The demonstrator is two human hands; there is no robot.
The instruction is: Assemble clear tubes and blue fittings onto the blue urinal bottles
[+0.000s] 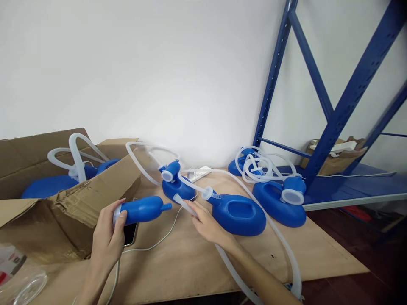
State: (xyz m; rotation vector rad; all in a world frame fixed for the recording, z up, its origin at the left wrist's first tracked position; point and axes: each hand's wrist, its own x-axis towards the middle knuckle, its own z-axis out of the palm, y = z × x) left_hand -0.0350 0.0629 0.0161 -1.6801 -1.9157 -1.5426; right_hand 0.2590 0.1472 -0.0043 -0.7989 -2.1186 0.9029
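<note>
My left hand [108, 241] is closed round the capped end of a blue plastic bottle-shaped piece [144, 209], held level with its small spout pointing right. My right hand [206, 224] pinches the end of a translucent hose [184, 204], whose tip points toward that spout, a short gap apart. The hose runs back under my right forearm and loops off the table's front edge. Just behind my right hand lies a blue urinal-shaped container [240, 214] with a white collar.
An open cardboard box [73, 212] at left holds more blue containers and hoses. Further blue containers [280, 203] with coiled tubing sit at right beside blue shelving [337, 118]. A phone [130, 235] with a white cable lies under my left hand. A power strip [199, 173] is by the wall.
</note>
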